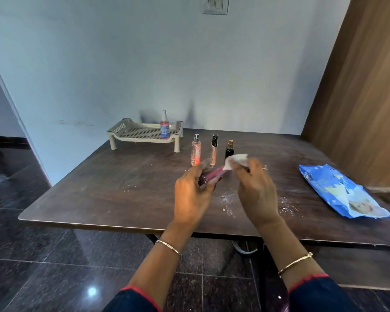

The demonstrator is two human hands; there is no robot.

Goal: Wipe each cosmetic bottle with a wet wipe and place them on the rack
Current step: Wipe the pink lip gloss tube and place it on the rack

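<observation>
**Pink bottle gets a wipe**

The left hand (pixel 193 192) has its grip curled round the near end of a pink bottle (pixel 212 174). The bottle is held tilted above the tabletop (pixel 122 188). The right hand (pixel 257 190) has its grip pinched on a white wipe (pixel 236 162), which is wrapped over the bottle's far end.

Just behind the hands stand a peach bottle (pixel 196 153), a thin bottle (pixel 214 153) and a dark bottle (pixel 229 150). The wipe partly hides the dark bottle.

The rack (pixel 131 131) sits at the far left, with a spray bottle (pixel 164 128) standing on its right side. A blue pack (pixel 338 190) lies at the right.
</observation>
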